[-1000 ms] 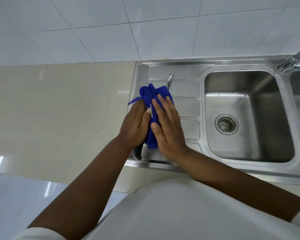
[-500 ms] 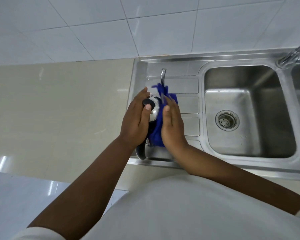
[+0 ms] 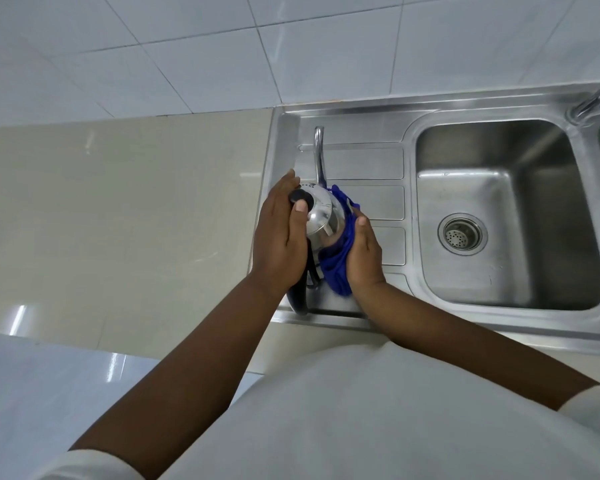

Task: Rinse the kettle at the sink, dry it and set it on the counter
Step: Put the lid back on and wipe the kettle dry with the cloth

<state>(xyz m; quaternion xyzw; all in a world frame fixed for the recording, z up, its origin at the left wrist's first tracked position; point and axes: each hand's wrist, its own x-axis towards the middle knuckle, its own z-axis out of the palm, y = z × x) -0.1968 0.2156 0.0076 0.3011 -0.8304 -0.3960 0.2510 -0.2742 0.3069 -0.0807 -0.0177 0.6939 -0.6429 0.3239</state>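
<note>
Left hand [image 3: 280, 244] steadies steel kettle [image 3: 321, 213] on sink drainboard [image 3: 371, 161]; right hand [image 3: 362, 252] presses blue cloth [image 3: 336, 268] against its side. Rinse apparently done, drying underway; transfer to table [image 3: 118, 202] remains.

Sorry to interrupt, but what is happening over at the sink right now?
A person is drying a steel kettle on the sink's draining board. The left hand steadies it by the lid side, thumb beside the black knob, while the right hand presses a blue cloth against its side. The basin looks empty, and the kettle is not yet on the counter.
</note>
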